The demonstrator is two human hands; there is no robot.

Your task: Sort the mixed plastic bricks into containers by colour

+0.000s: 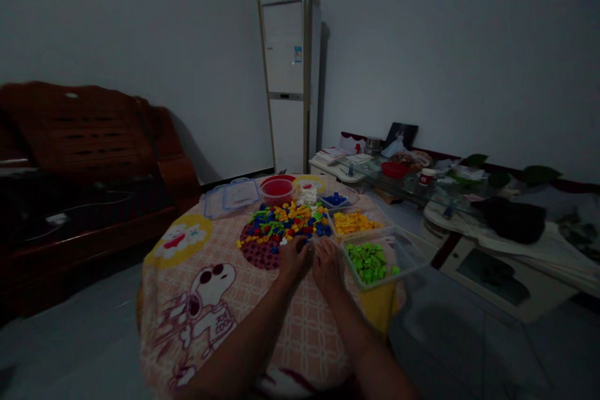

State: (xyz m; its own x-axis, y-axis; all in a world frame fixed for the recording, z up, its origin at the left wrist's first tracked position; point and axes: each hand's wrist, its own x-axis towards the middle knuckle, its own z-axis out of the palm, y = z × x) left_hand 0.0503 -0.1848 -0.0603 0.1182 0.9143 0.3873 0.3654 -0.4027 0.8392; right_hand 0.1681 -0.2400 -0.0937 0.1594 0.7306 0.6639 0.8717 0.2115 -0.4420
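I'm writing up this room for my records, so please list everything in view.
sofa: one, reddish-brown, far left
tall appliance: one, white, corner
tablecloth: one, pink patterned, centre
lids: apparently two, clear, blue-edged, cloth's far left
tub: one, reddish, behind pile
pile of small pieces: uncountable, mixed colours, mid-cloth
lattice mat: one, maroon, under pile
containers: at least three, clear, right of pile; blue, yellow, green pieces inside
bowl: one, red, glass shelf
cup: one, red and white, right of bowl
bundle: one, black, far right
leaves: several, green, right; other clutter too dim
left hand, right hand: one each, bare, pile's near edge
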